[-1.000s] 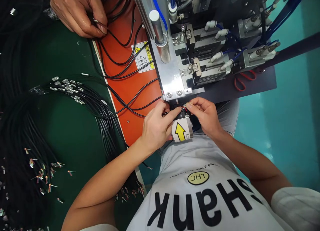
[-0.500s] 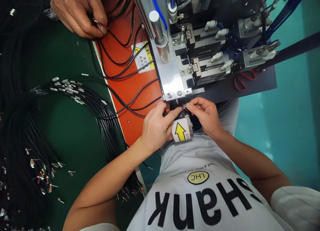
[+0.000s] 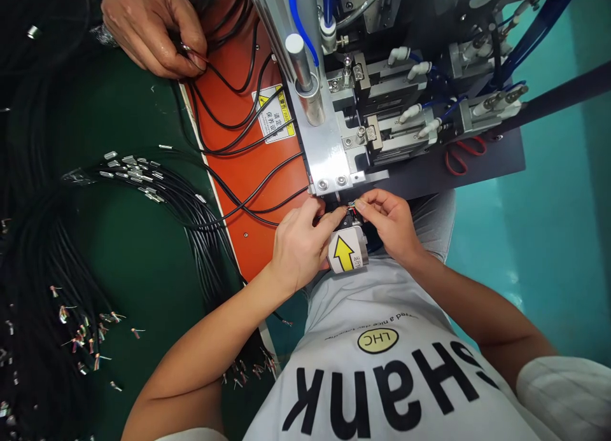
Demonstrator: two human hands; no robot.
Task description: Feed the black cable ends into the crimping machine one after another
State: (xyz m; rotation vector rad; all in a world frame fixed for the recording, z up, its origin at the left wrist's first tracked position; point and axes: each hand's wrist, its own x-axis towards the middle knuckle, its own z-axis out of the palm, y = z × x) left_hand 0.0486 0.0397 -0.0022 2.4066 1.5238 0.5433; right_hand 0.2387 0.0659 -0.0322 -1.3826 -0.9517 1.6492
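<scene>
At the front end of the machine, my left hand (image 3: 300, 240) is closed around a black cable (image 3: 265, 221), its index finger reaching to the cable's end. Beside it, my right hand (image 3: 392, 223) pinches the thin coloured wires (image 3: 352, 207), a red one among them. The fingertips of both hands nearly meet there, and the exact grip is partly hidden. Just below the fingers is a metal part with a yellow arrow label (image 3: 344, 253). Above them sits the machine's silver plate (image 3: 327, 158).
A co-worker's hand (image 3: 157, 34) holds another cable end at the upper left. Black cables cross the orange machine base (image 3: 248, 237). Bundled cables (image 3: 138, 167) with metal connectors lie on the green table (image 3: 157, 263). Red-handled scissors (image 3: 458, 158) lie to the right.
The view has shifted very slightly. Both my hands keep nearly the same pose at the wires, and the co-worker's hand has barely moved.
</scene>
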